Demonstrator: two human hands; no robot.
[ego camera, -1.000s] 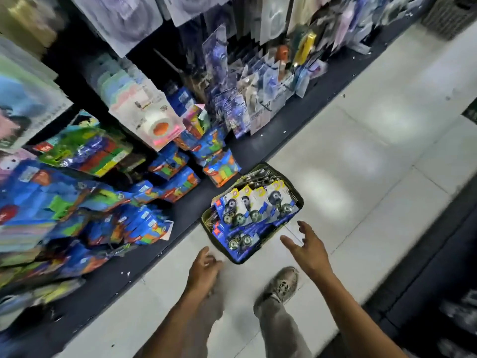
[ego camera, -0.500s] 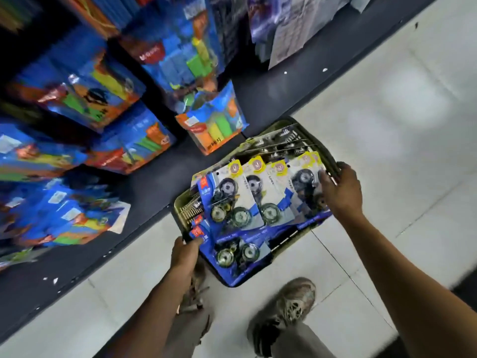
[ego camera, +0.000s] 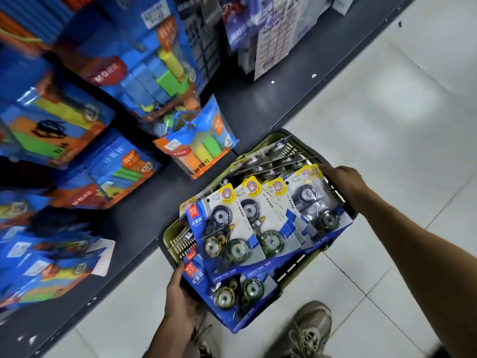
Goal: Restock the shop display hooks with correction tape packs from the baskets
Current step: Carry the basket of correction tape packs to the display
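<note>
Tiled floor (ego camera: 387, 140) beneath basket (ego camera: 178, 240) gripped by both hands, hanging packs (ego camera: 201, 143) alongside.

My left hand (ego camera: 179, 293) sits low in the middle of the frame, fingers curled over the near rim of the basket (ego camera: 178, 240), forearm running down to the bottom edge. My right hand (ego camera: 340, 180) is at centre right, gripping the far rim, its arm stretching diagonally to the lower right corner. Both arms are bare.
</note>
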